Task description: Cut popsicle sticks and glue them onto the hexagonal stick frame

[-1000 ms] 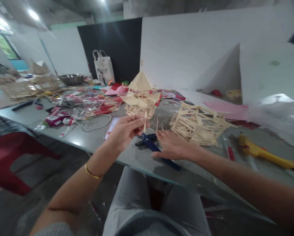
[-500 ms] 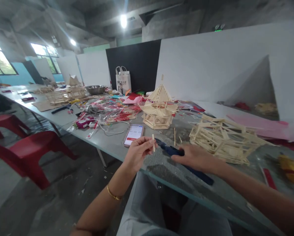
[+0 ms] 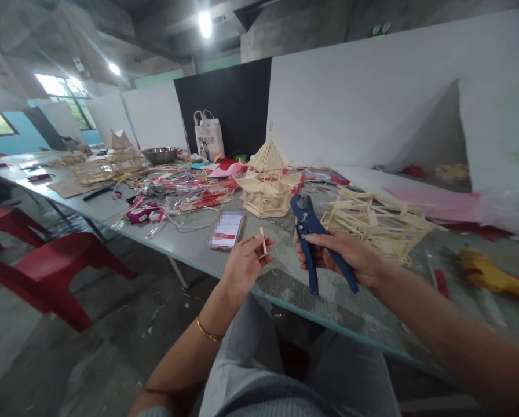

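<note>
A short, thin wooden stick (image 3: 263,242) is pinched upright between the fingertips of my left hand (image 3: 243,262). My right hand (image 3: 342,252) grips blue-handled cutters (image 3: 310,229) above the tabletop, head pointing up and away, handles spread toward me. The stick and the cutters are apart. Behind them stands a tiered stick-built pavilion model (image 3: 268,185) with a pointed roof. To the right, an open wooden stick frame (image 3: 376,223) lies just beyond my right hand. A phone (image 3: 226,230) lies on the table left of my left hand.
On the table (image 3: 281,284), plastic packets (image 3: 190,188) and coloured paper fill the left. A yellow glue gun (image 3: 494,275) lies at the right. Farther back are a metal bowl (image 3: 160,155) and a paper bag (image 3: 208,138). A red chair (image 3: 64,272) stands left.
My right hand has lifted the cutters off the table and turned them upright, handles now spread. My left hand still pinches the stick. The camera view has shifted slightly.
</note>
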The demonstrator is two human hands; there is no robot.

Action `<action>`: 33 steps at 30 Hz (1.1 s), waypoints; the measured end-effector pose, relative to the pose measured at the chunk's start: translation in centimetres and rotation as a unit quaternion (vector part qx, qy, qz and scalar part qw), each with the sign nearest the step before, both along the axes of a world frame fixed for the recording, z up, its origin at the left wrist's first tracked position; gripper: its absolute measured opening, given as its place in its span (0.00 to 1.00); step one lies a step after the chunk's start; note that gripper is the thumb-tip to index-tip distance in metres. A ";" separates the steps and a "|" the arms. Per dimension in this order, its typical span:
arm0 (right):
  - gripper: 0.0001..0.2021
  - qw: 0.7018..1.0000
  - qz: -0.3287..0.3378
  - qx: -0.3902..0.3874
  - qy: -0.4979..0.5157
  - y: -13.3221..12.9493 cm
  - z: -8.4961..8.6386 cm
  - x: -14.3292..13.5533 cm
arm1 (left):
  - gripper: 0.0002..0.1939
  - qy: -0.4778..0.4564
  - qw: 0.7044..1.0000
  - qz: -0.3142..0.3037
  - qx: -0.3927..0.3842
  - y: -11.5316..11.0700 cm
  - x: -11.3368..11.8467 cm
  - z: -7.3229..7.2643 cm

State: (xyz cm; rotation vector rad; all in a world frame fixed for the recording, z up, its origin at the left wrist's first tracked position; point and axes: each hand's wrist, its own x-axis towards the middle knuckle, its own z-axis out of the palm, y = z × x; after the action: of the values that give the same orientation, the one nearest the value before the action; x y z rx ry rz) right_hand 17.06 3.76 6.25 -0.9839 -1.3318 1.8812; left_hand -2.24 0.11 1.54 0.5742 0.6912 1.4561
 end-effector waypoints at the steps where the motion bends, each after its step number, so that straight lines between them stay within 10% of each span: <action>1: 0.07 1.000 -0.010 0.011 0.004 0.2 0.0 -0.2 | 0.09 0.001 1.000 -0.002 -0.008 -0.1 0.3 0.1; 7: 0.09 0.994 -0.051 0.096 0.031 1.6 0.1 -1.7 | 0.10 0.093 0.995 0.002 0.022 -0.4 2.8 0.1; 14: 0.15 0.985 -0.006 0.164 0.044 1.3 -0.5 -3.4 | 0.13 0.345 0.905 0.223 0.111 0.6 3.6 -1.6; 23: 0.25 0.905 -0.229 0.329 -0.144 1.3 -2.3 -4.3 | 0.06 0.436 0.825 0.328 0.146 -1.0 5.5 -0.6; 33: 0.20 0.849 -0.308 0.404 -0.147 -1.1 -0.7 -3.6 | 0.06 0.424 0.831 0.308 0.188 -0.3 8.8 -0.7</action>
State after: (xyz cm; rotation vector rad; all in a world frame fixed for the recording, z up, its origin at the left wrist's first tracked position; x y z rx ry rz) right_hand 13.49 2.66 5.53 -1.0610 -1.5266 0.5893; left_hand 6.52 -0.17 0.86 1.4558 1.3895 1.9463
